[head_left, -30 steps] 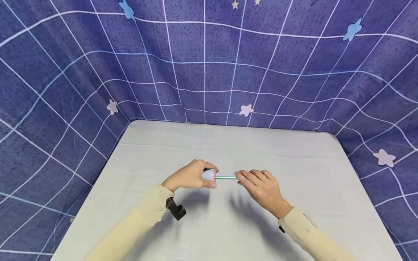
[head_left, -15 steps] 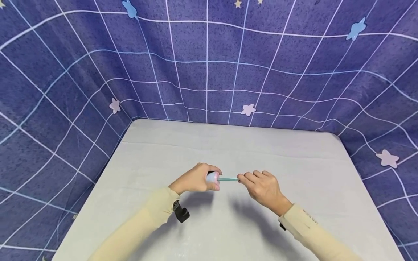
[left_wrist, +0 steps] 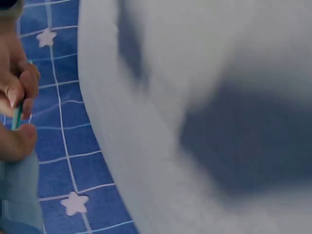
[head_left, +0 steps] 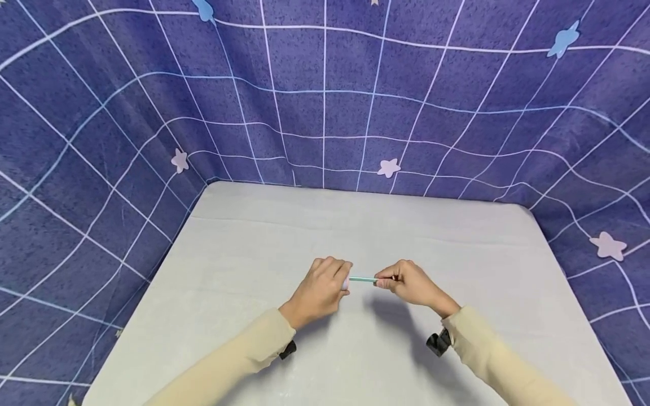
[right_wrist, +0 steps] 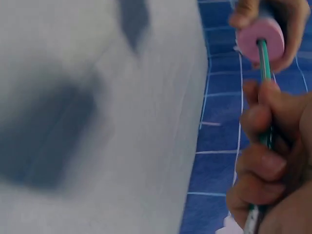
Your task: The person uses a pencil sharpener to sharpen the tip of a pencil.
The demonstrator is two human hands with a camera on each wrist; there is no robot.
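Left hand [head_left: 316,290] round a pink-faced cylinder [right_wrist: 251,35], right hand [head_left: 410,283] round a green rod [head_left: 363,279], well inside table edges [head_left: 376,198]

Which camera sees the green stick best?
The right wrist view: there the green stick shows large, from the pink end through the right hand. The head view shows a short bit between that and the left hand; the left wrist view, only a tiny piece.

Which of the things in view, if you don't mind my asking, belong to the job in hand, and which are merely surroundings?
Part of the job:
- green stick, held by the right hand
- pink-faced round piece around the stick's end, held by the left hand

Surroundings:
- white table
- blue-purple star-patterned curtain
- black wrist devices
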